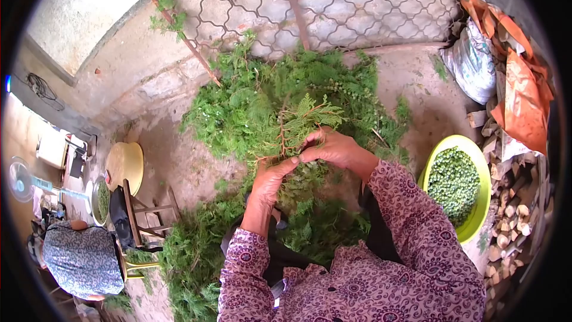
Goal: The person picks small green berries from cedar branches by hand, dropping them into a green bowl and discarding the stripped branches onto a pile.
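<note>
Between my two hands is a leafy evergreen sprig [298, 120] with a thin reddish-brown stem and flat green fronds. My left hand [269, 182] is closed on the lower part of its stem, thumb pointing toward the other hand. My right hand [336, 150] pinches at the sprig from the right, its fingertips close to my left thumb. What exactly the right fingertips grip is too small to make out. Beyond the hands lies a big heap of cut green branches [229, 110] on the floor.
A yellow-green basin [425, 174] of small green berries stands at my right, beside stacked firewood [506, 220]. White sack [473, 65] and orange sheet [524, 101] lie behind. More branches [190, 256] lie at my left, near a wooden chair [140, 214] and another person [83, 256]. A metal lattice [351, 6] stands ahead.
</note>
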A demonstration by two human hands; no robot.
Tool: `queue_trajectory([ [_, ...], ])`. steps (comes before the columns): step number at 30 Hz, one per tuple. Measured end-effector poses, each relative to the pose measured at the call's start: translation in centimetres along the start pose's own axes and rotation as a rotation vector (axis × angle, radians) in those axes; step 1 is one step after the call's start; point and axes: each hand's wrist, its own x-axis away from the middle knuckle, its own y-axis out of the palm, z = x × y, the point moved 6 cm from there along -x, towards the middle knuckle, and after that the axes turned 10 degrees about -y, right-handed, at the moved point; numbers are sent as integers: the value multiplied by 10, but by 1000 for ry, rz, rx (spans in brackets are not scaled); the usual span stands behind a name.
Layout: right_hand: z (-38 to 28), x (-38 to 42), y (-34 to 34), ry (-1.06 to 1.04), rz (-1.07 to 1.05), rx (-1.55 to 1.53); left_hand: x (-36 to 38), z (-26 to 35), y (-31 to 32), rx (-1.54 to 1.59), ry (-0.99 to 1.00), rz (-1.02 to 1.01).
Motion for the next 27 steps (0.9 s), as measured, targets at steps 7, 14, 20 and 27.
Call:
queue_trajectory([
  [7,23,1,16,27,37,-571,20,5,2,61,-57,30],
  [14,24,6,23,185,-33,-768,17,1,-9,132,8,-21],
  [20,14,9,24,150,-34,-791,12,-7,-17,219,-67,22],
  [27,22,6,22,48,-190,-543,18,2,-16,39,-22,53],
])
